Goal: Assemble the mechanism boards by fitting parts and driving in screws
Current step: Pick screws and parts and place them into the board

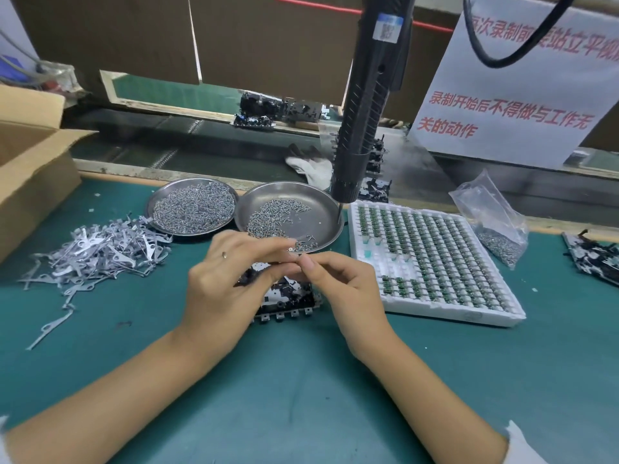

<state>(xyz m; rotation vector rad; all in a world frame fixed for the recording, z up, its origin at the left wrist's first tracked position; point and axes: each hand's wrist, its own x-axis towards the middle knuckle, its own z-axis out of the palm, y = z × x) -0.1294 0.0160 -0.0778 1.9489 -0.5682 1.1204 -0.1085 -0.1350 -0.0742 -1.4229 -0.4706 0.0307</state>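
A black and silver mechanism board (pixel 288 298) lies on the green mat, partly hidden under both hands. My left hand (pixel 231 283) hovers over its left side with fingers curled, fingertips meeting those of my right hand (pixel 338 289) above the board. Between the fingertips sits something tiny, probably a screw, too small to make out. The electric screwdriver (pixel 365 105) hangs from above, its tip over the rim of the right steel dish (pixel 321 202), which holds loose screws. A second steel dish (pixel 192 209) to the left is full of screws.
A pile of grey metal levers (pixel 97 252) lies on the left. A white tray (pixel 432 262) of small green parts sits on the right, with a plastic bag of screws (pixel 495 226) beyond it. A cardboard box (pixel 30 162) stands far left, more boards (pixel 593 256) far right.
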